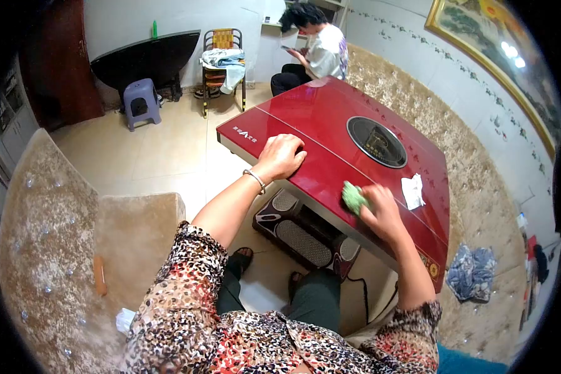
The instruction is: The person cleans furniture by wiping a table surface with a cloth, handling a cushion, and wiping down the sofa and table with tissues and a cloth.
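A glossy red table point(305, 149) with a black round cooktop plate point(376, 142) set into its top stands before me. My right hand point(383, 210) is closed on a crumpled green cloth point(354, 198), which touches the tabletop by the near edge. My left hand point(282, 157) rests on the same edge farther left, its fingers curled in a loose fist and nothing visible in them. A bracelet point(255, 181) circles that wrist. Beyond my right hand a white paper tissue point(412, 191) lies on the red surface.
Under the table sits a dark foot heater point(308, 234). A person point(324, 53) sits at the far side, looking down at a phone. A tan sofa point(474, 187) runs along the right, another point(137, 224) stands left. Behind are a purple stool point(141, 103) and a chair point(223, 68) holding clothes.
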A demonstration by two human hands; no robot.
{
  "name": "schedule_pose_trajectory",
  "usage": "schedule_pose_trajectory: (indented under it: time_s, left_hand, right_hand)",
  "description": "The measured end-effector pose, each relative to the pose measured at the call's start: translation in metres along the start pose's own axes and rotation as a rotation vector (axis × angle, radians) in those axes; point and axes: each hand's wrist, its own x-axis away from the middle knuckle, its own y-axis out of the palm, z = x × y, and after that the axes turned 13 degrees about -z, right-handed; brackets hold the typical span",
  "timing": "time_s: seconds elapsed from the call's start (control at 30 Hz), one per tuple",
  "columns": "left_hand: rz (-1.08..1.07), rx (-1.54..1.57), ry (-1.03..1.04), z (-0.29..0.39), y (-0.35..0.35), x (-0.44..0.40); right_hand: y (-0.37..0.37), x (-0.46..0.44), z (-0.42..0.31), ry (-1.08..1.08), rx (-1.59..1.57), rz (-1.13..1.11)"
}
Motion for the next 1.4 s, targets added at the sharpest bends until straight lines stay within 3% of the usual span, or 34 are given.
schedule_pose_trajectory:
  time_s: [0.27, 0.43, 0.5, 0.63, 0.77, 0.83, 0.9, 0.93, 1.0, 1.03, 1.1, 1.23, 1.3, 1.33, 1.4]
  left_hand:
    - [-0.004, -0.01, -0.019, 0.002, -0.001, 0.003]
    - [0.038, 0.049, -0.081, 0.003, 0.005, 0.009]
    - [0.242, 0.168, 0.061, 0.001, 0.006, 0.021]
    - [0.378, 0.189, 0.122, -0.019, 0.001, 0.117]
    - [0.067, 0.23, -0.304, -0.065, 0.004, 0.296]
    - [-0.09, 0.433, -0.601, -0.095, 0.023, 0.401]
    - [-0.235, 0.3, -0.754, -0.097, 0.023, 0.489]
    - [-0.229, 0.303, -0.792, -0.086, 0.012, 0.498]
    - [-0.694, 0.436, -1.108, -0.061, -0.01, 0.521]
    - [-0.692, 0.447, -1.146, -0.053, -0.008, 0.527]
    - [-0.685, 0.259, -0.954, -0.041, -0.003, 0.53]
    - [-0.855, 0.161, -1.106, -0.043, 0.009, 0.514]
    - [-0.901, 0.205, -1.09, -0.054, 0.027, 0.526]
    - [-1.091, 0.233, -1.252, -0.061, 0.032, 0.514]
    - [-1.121, 0.25, -1.286, -0.062, 0.039, 0.512]
  right_hand:
    - [-0.021, 0.13, -0.002, 0.263, 0.033, 0.111]
    - [-0.017, 0.126, -0.009, 0.282, 0.035, 0.163]
    - [-0.011, 0.114, -0.014, 0.272, 0.036, 0.157]
    - [-0.003, 0.076, -0.016, 0.156, 0.029, 0.129]
    - [0.016, 0.011, -0.009, 0.007, 0.073, 0.094]
    - [0.028, -0.032, -0.018, -0.063, 0.051, 0.107]
    - [0.043, -0.081, -0.025, -0.182, 0.07, 0.105]
    - [0.049, -0.107, -0.03, -0.233, 0.078, 0.101]
    - [0.064, -0.157, -0.044, -0.319, 0.07, 0.087]
    - [0.071, -0.183, -0.054, -0.352, 0.048, 0.082]
    - [0.088, -0.243, -0.061, -0.436, 0.022, 0.061]
    - [0.118, -0.346, -0.093, -0.576, -0.038, 0.046]
    - [0.123, -0.384, -0.106, -0.632, -0.136, -0.042]
    - [0.121, -0.391, -0.117, -0.663, -0.186, -0.05]
    - [0.119, -0.405, -0.126, -0.657, -0.218, -0.209]
